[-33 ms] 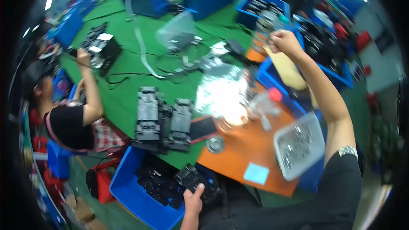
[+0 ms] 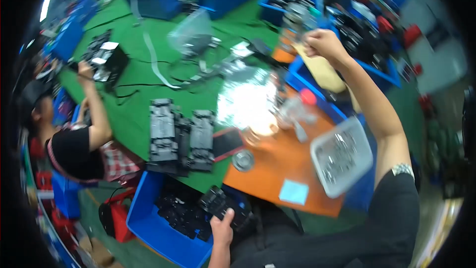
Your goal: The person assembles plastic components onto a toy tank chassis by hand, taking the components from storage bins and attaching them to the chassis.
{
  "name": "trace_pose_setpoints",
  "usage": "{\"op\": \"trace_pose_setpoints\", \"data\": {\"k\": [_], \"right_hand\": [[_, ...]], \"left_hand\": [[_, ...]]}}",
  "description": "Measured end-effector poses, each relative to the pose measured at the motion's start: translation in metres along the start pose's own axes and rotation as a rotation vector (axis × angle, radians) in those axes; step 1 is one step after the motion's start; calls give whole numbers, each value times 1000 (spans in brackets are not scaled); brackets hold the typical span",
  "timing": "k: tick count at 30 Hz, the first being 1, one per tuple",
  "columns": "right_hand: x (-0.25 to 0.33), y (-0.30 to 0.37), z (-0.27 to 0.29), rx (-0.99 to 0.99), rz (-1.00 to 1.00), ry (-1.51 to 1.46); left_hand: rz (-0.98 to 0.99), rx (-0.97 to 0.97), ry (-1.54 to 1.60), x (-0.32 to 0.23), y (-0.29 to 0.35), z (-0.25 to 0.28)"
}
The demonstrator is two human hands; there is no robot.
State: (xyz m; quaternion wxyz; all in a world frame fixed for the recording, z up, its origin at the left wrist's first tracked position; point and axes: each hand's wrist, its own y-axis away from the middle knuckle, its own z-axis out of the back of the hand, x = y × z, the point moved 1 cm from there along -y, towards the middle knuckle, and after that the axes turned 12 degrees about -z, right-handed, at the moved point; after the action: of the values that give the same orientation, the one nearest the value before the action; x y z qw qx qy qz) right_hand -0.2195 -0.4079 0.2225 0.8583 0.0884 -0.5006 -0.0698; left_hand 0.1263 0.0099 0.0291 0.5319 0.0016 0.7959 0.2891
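Observation:
My left hand [image 2: 221, 227] grips a black plastic chassis [image 2: 216, 203], its thumb on top, above the right end of a blue bin [image 2: 148, 228] of black parts. My right arm reaches far out to the right. There my right hand [image 2: 323, 45] is closed, fingers curled inward; whatever it may hold is blurred. A tan flat piece [image 2: 325, 73] lies just under that hand; whether they touch I cannot tell. Grey and black chassis units [image 2: 162, 131] stand side by side on the green tabletop [image 2: 134, 126].
A translucent tub [image 2: 322, 168] of small metal parts sits on the orange board [image 2: 267, 178], along with a round metal dish [image 2: 243, 160], a pale blue note [image 2: 293, 192] and a red-capped bottle [image 2: 307, 97]. At left a co-worker [image 2: 74, 144] handles a black box [image 2: 113, 64].
The whole view has shifted slightly, moving the scene a little leftward. My left hand still holds the chassis, and my right hand stays closed by the tan piece.

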Motion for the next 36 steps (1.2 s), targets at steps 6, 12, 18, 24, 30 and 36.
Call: {"op": "trace_pose_setpoints", "data": {"k": [6,12,18,24,30,36], "right_hand": [[-29,198,-19,-21,-215,-480],[-88,339,-71,-40,-389,-581],[-177,395,-116,-115,-521,-563],[-227,394,-138,-219,-550,-518],[-252,363,-155,-248,-466,-349],[-253,349,-167,-293,-348,-105]], "left_hand": [[-1,223,13,-8,5,11],[2,407,-183,5,26,28],[12,480,-206,24,57,4],[95,511,-95,51,70,-45],[81,526,-61,63,49,-90],[174,512,33,73,22,-102]]}}
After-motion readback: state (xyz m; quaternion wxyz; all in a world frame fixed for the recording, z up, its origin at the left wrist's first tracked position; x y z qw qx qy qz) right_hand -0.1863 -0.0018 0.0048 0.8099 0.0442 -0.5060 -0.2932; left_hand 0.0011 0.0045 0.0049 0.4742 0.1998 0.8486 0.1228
